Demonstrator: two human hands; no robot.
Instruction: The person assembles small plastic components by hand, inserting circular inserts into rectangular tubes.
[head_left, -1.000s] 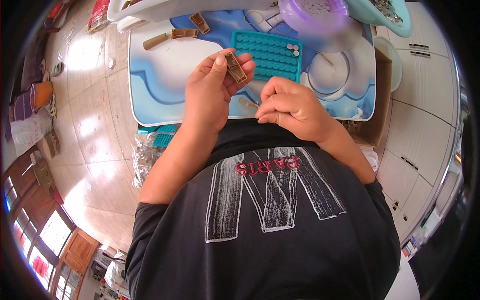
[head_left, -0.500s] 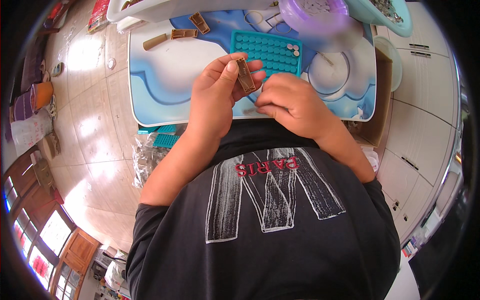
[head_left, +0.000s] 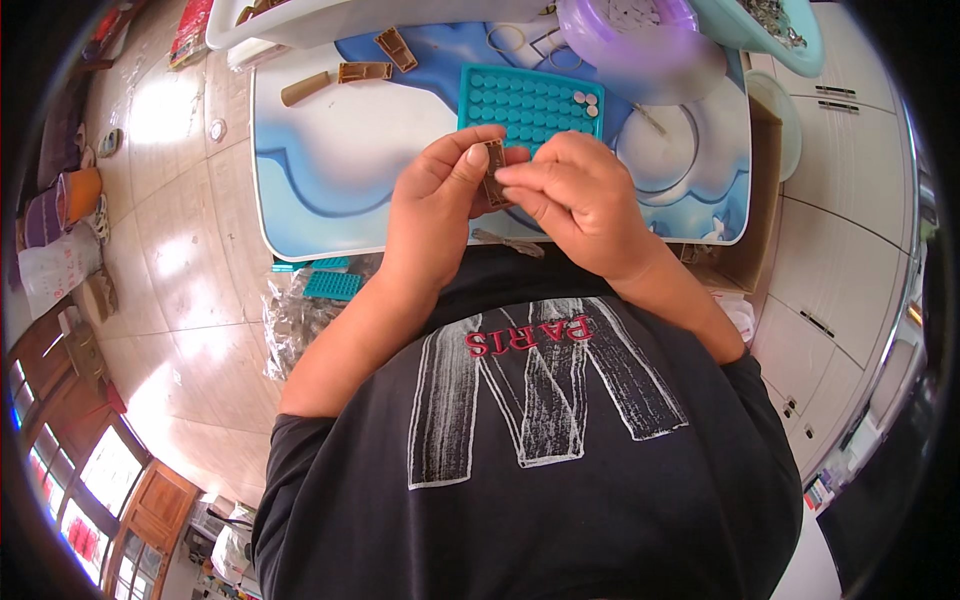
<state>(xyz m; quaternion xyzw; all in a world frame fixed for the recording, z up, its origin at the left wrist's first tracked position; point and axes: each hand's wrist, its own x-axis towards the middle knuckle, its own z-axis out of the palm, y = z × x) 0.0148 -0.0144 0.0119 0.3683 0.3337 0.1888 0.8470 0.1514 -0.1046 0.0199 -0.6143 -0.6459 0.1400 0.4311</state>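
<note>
My left hand holds a small brown cardboard box piece upright between thumb and fingers. My right hand meets it from the right, its fingertips pinching the same piece. Both hands hover over the near edge of a low table with a blue and white top. Just beyond the hands lies a teal tray with rows of round wells, a few small pale discs in its far right corner.
More brown cardboard pieces and a cardboard tube lie at the table's far left. A purple bowl and a teal basin stand at the back right. Plastic bags with teal trays sit on the tiled floor.
My right hand has risen from the table's near edge and joined my left hand on the brown piece. The piece has turned more upright.
</note>
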